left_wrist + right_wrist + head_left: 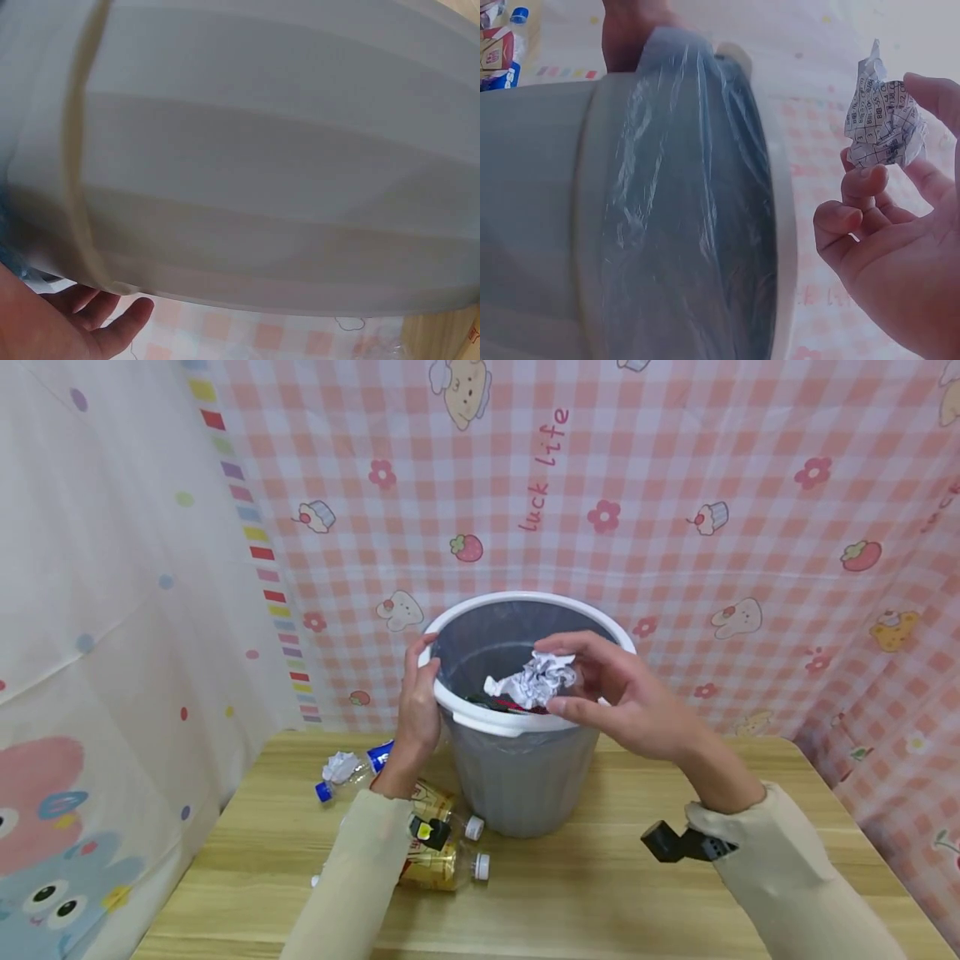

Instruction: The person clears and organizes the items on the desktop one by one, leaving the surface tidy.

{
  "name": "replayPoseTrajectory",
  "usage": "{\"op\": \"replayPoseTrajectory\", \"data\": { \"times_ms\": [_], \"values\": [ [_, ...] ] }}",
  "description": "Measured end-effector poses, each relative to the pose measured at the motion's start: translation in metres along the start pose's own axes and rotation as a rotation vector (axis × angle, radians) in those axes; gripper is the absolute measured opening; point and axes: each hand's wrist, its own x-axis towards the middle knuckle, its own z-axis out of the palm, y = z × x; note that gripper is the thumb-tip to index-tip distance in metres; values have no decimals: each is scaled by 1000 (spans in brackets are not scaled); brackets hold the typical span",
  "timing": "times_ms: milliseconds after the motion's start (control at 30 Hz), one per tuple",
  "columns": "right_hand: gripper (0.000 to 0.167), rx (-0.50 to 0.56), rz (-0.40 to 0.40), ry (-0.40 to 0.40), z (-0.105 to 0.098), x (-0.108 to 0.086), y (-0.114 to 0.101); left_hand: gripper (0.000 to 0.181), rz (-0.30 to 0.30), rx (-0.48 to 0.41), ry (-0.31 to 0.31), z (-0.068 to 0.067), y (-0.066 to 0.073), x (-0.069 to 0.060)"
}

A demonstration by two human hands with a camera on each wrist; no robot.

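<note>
A grey trash can [517,785] with a white rim stands on the wooden table, lined with a thin clear bag [675,187]. Inside it lie some dark and red bits, too small to make out. My left hand [418,714] holds the left side of the rim, thumb and fingers about the edge. Over the can's mouth, my right hand [637,702] pinches a crumpled sheet of paper [536,681] between thumb and fingers. Printed characters and grid lines show on this paper [885,124] in the right wrist view.
Left of the can, plastic bottles with yellow labels [435,870] lie on the table [637,893], partly behind the left forearm. Farther left are a blue-capped bottle [358,774] and another crumpled paper ball [341,767]. A checked curtain [525,485] hangs behind.
</note>
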Motion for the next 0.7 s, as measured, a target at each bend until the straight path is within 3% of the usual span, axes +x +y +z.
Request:
{"op": "replayPoseTrajectory", "data": {
  "times_ms": [167,700],
  "values": [
    [48,68,37,25,-4,11,7,46,6,-37,0,1,1,0],
    [47,-41,232,118,-18,30,27,45,8,-14,9,1,0,1]
  ]
}}
